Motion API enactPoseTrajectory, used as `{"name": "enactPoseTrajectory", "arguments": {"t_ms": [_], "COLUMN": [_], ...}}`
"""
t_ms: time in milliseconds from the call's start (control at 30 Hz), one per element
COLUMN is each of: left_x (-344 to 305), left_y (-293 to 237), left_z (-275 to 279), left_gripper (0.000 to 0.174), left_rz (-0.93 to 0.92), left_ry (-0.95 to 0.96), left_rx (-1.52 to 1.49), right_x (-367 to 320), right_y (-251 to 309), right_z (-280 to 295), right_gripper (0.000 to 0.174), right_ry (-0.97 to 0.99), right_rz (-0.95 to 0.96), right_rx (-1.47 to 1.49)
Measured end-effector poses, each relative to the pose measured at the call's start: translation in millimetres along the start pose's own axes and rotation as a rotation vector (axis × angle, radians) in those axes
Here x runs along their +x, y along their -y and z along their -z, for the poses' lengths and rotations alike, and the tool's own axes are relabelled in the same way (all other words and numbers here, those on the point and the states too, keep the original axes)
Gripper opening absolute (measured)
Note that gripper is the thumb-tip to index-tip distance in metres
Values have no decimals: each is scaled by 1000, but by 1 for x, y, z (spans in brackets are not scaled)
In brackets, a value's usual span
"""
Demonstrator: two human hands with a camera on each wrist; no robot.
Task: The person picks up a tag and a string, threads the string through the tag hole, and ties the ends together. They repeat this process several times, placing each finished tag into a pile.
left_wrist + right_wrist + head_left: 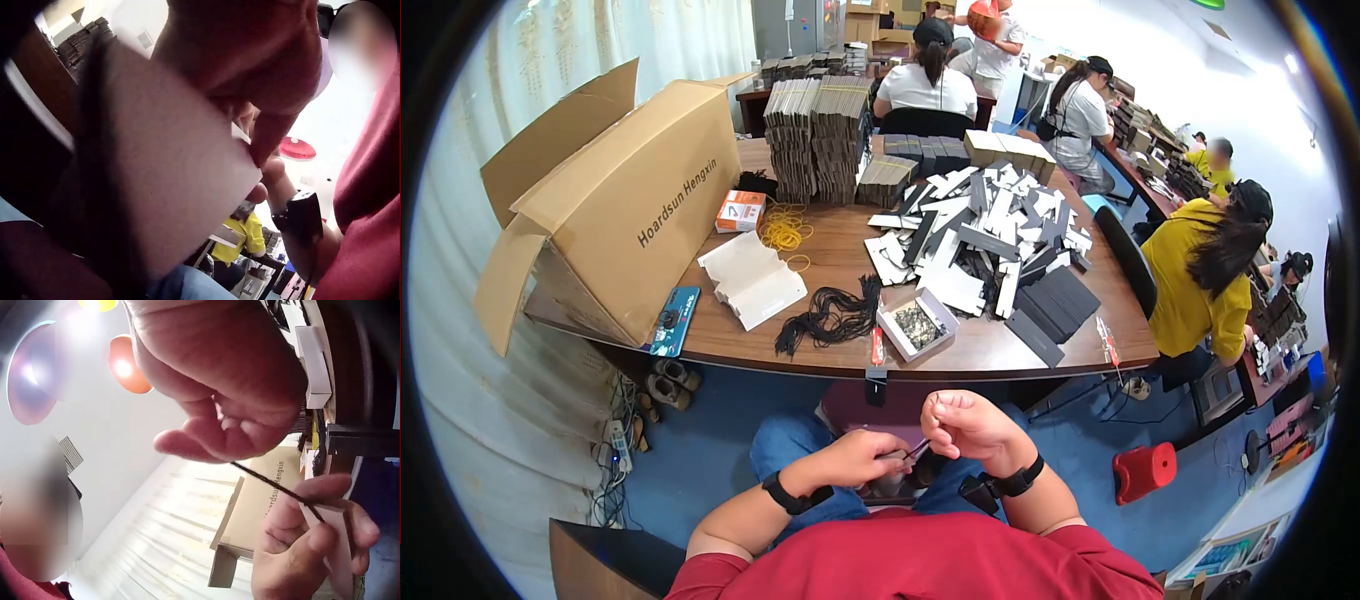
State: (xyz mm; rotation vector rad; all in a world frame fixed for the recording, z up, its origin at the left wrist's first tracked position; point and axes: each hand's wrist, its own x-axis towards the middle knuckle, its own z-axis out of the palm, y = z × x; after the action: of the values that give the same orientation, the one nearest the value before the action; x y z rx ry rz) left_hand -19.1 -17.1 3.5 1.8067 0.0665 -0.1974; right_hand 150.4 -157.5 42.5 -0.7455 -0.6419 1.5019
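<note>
My left hand (855, 458) is over my lap, in front of the table edge, and grips a pale card tag (181, 162) between thumb and fingers. From the tag a thin black cord (269, 479) runs taut to my right hand (970, 425), whose curled fingers pinch its other end. In the right wrist view the cord meets the tag beside the left thumb. Ahead on the table (840, 235) lie a bunch of black cords (835, 312), a small open box (940, 345) of little metallic pieces, and a heap of black and white tags (1000, 240).
A large carton (660, 200) stands at the left of the table, near a phone (675, 320) and a flattened white box (752, 280). Yellow rubber bands (785, 228) lie by tall bundled stacks (815, 140). A red stool (1145, 473) is on the floor right; other people sit beyond.
</note>
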Motion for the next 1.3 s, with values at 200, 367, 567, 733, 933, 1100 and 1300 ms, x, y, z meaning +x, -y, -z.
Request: {"name": "enactPoseTrajectory", "arguments": {"t_ms": [200, 367, 567, 733, 933, 1100, 1300], "left_x": [14, 29, 28, 31, 17, 3, -2], "left_y": [6, -19, -44, -44, -30, -30, -7], "left_z": [-1, 17, 26, 20, 6, 3, 7], "left_gripper": [18, 24, 34, 31, 20, 23, 24], "left_rz": [-69, -119, -95, -77, -44, 116, 131], "left_ry": [56, -24, -99, -145, -246, -141, -159], "left_rx": [-571, -695, -593, -387, -101, -39, 220], "right_x": [4, 12, 14, 12, -17, -22, 3], "right_y": [5, 20, 37, 34, 17, -2, -29], "right_z": [6, 20, 14, 19, -6, 18, 6], "right_gripper": [22, 18, 19, 20, 22, 21, 24], "right_ry": [-257, -280, -290, -238, -274, -230, -545], "right_rz": [144, 297, 345, 343, 379, 148, 278], "right_rx": [235, 346, 396, 430, -154, 221, -1313]}}
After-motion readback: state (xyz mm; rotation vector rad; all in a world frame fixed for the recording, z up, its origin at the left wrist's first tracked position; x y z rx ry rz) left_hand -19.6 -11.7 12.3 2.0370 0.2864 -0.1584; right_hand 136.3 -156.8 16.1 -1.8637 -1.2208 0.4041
